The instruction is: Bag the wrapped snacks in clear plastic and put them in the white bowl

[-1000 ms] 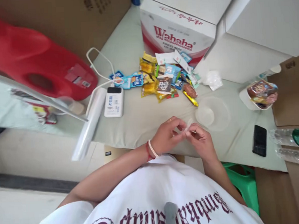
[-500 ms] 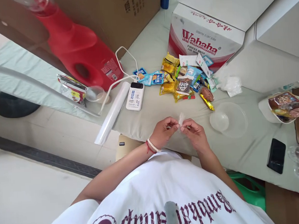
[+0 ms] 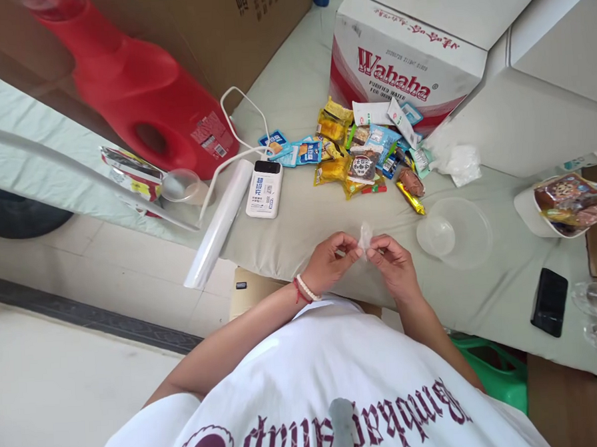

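Barely shifted, clear wrapper (image 3: 364, 235) sticks up between both hands' fingertips (image 3: 356, 248).

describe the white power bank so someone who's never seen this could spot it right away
Start at the big red jug at the upper left of the pale green table. Just right of its base lies the white power bank, flat, beside a clear plastic roll. Unlike the snack packets to its right, it is a plain white slab with a dark top end and a white cable.

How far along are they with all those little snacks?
Done, it seems: a white cup at the right already holds filled wrappers. In hand: the left hand and right hand pinch a small clear wrapper between their fingertips. Left: the snack pile by the Wahaha box lies untouched, and the clear bowl looks empty.
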{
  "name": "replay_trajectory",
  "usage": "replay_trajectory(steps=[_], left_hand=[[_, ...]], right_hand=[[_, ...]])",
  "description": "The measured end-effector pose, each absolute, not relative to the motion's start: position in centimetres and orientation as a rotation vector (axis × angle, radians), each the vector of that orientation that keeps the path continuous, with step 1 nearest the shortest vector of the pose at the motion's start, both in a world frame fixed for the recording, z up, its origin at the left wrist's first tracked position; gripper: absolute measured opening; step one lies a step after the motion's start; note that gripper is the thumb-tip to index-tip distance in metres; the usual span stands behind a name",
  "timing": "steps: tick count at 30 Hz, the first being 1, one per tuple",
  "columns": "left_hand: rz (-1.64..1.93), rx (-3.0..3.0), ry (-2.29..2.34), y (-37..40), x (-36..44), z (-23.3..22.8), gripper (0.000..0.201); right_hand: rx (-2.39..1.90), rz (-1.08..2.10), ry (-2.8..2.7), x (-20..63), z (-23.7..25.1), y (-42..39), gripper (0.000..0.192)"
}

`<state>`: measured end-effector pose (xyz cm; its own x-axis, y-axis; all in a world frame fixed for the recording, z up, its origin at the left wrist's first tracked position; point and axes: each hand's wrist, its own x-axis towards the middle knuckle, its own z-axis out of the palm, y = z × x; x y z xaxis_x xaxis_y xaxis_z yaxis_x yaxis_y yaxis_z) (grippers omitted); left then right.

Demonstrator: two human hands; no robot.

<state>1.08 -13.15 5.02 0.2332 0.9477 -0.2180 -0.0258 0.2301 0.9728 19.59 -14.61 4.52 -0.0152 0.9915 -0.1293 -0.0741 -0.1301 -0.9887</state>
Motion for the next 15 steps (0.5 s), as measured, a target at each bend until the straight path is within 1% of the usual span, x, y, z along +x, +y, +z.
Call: replay_trajectory(steps=[2,4,9,12,14,15], left_hand=[[0.937,1.124,1.112,-12.9,1.3,5.0,0.040],[0.982,1.088,1.121,-12.8,1.0,4.7,0.039],[0.984,1.053,1.156,-13.2,-0.6,3.2,0.034],[0.950,1.144,1.242,-14.2,-1.0,2.4,0.028],[1.045,1.283,1.377,-14.8,-0.9,2.4,0.027],[1.117,1.380,1.431,-15.0,-0.8,2.6,0.030]], right_hand=[[-1.206,1.372,-1.089,19.3,4.7,-14.6,0.019],[-1.178,1.439,-0.936,19.6,4.8,-14.5,0.021],[-1.104,1.569,-0.526,21.0,4.8,-14.7,0.034],[-1.101,1.588,-0.521,21.2,4.6,-14.9,0.034],[-1.117,1.568,-0.579,21.0,4.5,-14.9,0.033],[-1.131,1.550,-0.617,20.8,4.5,-14.9,0.033]])
